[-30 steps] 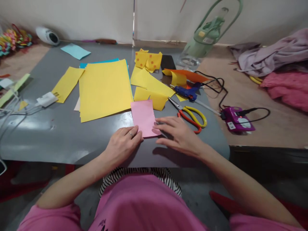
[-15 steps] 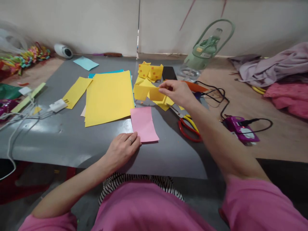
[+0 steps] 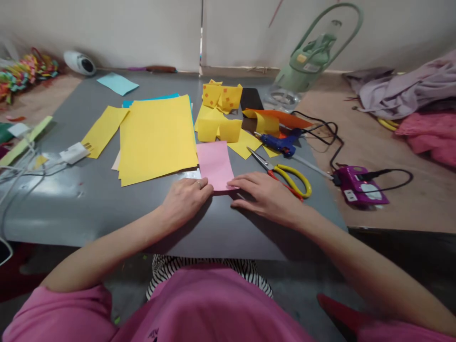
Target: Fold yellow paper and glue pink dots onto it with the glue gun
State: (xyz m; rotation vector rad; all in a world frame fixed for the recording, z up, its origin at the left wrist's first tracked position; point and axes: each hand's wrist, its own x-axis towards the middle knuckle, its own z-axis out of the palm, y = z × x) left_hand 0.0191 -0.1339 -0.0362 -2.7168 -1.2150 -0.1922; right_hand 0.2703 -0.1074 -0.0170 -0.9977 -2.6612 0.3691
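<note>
Pink paper (image 3: pixel 214 164) lies on the surface (image 3: pixel 107 211), just beside the yellow sheets (image 3: pixel 158 137). My left hand (image 3: pixel 185 198) touches its near left corner; I can't tell if it pinches. My right hand (image 3: pixel 270 195), thumb spread from the fingers, is at the other corner. I should press both corners softly and evenly.

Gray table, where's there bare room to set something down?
The widest bare patch of table lies between the yellow stack, plug and left hand. A smaller one sits between the light-blue sheet and dotted paper. It's crowded beyond the right hand, around the scissors and glue gun.
</note>
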